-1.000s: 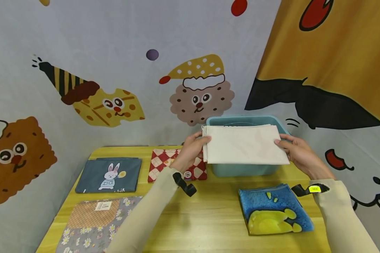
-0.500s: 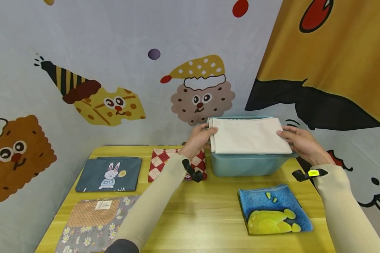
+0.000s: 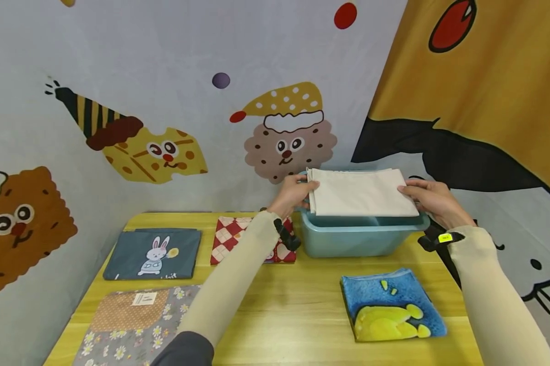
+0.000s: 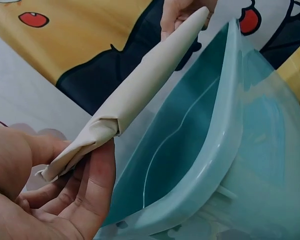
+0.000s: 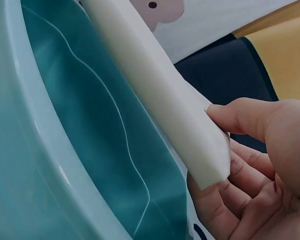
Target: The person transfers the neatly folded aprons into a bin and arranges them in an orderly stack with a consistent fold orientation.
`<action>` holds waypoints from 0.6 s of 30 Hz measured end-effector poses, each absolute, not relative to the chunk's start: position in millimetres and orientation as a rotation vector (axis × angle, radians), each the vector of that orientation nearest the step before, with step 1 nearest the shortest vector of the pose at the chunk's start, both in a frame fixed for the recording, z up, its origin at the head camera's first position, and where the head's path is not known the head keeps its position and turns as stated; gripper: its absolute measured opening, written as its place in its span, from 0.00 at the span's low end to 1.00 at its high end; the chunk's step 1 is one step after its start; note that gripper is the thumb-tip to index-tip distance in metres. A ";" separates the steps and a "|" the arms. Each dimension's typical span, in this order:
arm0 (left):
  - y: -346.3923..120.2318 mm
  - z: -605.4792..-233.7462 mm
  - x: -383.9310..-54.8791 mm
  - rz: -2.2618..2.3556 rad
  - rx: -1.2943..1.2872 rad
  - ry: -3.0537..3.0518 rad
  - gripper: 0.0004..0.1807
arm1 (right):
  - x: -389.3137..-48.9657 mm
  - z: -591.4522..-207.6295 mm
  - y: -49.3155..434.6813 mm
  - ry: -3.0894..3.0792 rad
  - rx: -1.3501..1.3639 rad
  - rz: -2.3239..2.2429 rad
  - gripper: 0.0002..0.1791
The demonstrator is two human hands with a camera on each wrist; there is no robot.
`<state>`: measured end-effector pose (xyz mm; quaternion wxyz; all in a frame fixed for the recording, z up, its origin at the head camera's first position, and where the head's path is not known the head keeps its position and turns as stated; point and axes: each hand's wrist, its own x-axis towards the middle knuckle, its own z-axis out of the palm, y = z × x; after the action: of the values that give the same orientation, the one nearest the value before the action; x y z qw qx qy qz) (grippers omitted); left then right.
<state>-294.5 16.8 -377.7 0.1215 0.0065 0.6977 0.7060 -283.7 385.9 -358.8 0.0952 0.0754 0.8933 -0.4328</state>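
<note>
A folded cream-white cloth (image 3: 362, 194) is stretched level between both hands over the blue-green plastic basin (image 3: 354, 241). My left hand (image 3: 294, 194) pinches its left end, thumb on top and fingers beneath. At the opposite end my right hand (image 3: 432, 202) grips the cloth the same way. The left wrist view shows the cloth (image 4: 135, 95) edge-on, its folded layers between thumb and fingers, above the basin's rim (image 4: 217, 150). In the right wrist view the cloth (image 5: 160, 95) runs over the basin's inside, where a pale wavy line (image 5: 117, 112) crosses the wall.
Folded cloths lie on the wooden table (image 3: 293, 315): a dark blue rabbit one (image 3: 153, 254), a grey floral one (image 3: 133, 325), a red-and-white checked one (image 3: 224, 239) partly behind the left arm, and a blue-and-yellow one (image 3: 391, 305) in front of the basin. A printed curtain (image 3: 178, 61) hangs behind.
Both hands have raised the cream cloth and carried it back, from in front of the basin to over its opening. The cloths on the table have stayed put.
</note>
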 end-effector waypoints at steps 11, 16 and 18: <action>12.2 -371.1 -296.2 1.748 0.157 2.556 0.24 | -282.6 -361.9 386.9 2.825 0.248 -1.209 0.46; -2.2 -370.5 -294.6 1.647 0.265 2.719 0.22 | -274.0 -361.1 391.5 2.843 0.222 -1.141 0.51; -7.4 -372.8 -294.3 1.647 0.308 2.722 0.22 | -271.7 -363.5 392.3 2.861 0.206 -1.082 0.53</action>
<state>-294.3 -7.4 -372.8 -0.0273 0.0962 0.8512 0.5152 -271.7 392.3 -363.5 0.0378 0.0670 0.9326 -0.3527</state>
